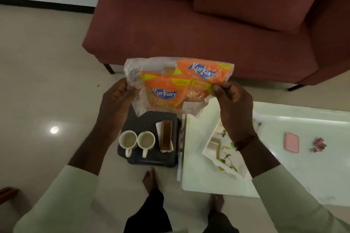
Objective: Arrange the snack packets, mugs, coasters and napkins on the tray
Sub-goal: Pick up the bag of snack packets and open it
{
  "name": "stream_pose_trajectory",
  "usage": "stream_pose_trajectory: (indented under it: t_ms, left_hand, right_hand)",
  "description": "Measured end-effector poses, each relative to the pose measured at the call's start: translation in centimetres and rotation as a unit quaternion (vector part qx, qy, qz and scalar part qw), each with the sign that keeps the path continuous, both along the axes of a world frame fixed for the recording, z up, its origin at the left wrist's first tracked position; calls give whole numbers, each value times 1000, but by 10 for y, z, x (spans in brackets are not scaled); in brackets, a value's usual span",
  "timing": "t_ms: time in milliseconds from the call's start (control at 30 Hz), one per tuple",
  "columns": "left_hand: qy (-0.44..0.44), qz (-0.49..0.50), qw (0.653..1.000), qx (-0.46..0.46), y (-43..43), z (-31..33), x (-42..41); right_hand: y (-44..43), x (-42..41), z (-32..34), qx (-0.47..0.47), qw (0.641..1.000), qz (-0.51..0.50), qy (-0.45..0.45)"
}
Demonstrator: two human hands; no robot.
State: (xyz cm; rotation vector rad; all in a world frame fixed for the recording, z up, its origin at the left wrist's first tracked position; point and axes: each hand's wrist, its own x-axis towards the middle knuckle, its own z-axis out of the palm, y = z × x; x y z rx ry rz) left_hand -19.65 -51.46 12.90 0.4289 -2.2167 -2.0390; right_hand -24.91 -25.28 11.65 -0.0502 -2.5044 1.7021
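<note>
Both hands hold up a clear plastic bag with orange Kurkure snack packets inside. My left hand grips its left edge and my right hand pinches its right edge. Below the bag a dark tray lies on the floor. Two white mugs stand side by side on the tray's left part, handles toward me. To their right, a brown holder rests on a white napkin. The bag hides the tray's far end.
A white low table stands to the right, carrying a floral napkin stack with a small box, a pink pad and a crumpled pink scrap. A maroon sofa fills the far side. My bare feet are near the tray.
</note>
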Motion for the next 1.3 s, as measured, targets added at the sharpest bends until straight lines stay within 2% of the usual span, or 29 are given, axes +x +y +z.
stream_pose_trajectory:
  t_ms: [167,367,467,533,633,733,800,833,900,967,1033,1133,1233,1300]
  left_hand:
    - [31,7,998,47,104,50,37]
    - [10,12,989,148,221,73,79]
    - [-27,10,984,174,266,77,94]
    - [-38,22,983,178,288,78,104]
    - [-28,-23,985,171,303,72,115]
    - [-22,-64,988,139,305,66,119]
    - [-25,-99,987,122,304,66,120]
    - [-28,-110,987,111,304,67,119]
    - [-34,-114,989,83,305,66,115]
    - [-30,-119,991,59,310,66,111]
    - [-33,-125,991,45,313,66,108]
    - [-32,-73,996,-27,315,60,101]
    - [-57,67,977,-193,320,54,105]
    - [-52,107,971,-206,329,58,115]
  right_hand:
    - [99,52,43,-23,998,-24,46]
    - [207,110,63,-37,997,-4,73]
    - [250,132,63,-48,998,28,33]
    - [274,146,63,-124,990,65,-25]
    - [304,158,68,-284,946,129,-85]
    - [332,156,80,-400,885,179,-159]
    - [347,151,87,-451,834,199,-247]
    - [352,148,91,-450,823,211,-275]
    - [354,143,98,-373,844,249,-293]
    - [342,139,105,-220,891,283,-279]
    - [325,137,110,-105,916,289,-258]
    - [303,140,107,-41,940,271,-202]
    - [285,147,98,-18,965,215,-150]
    - [271,152,89,45,977,174,-114]
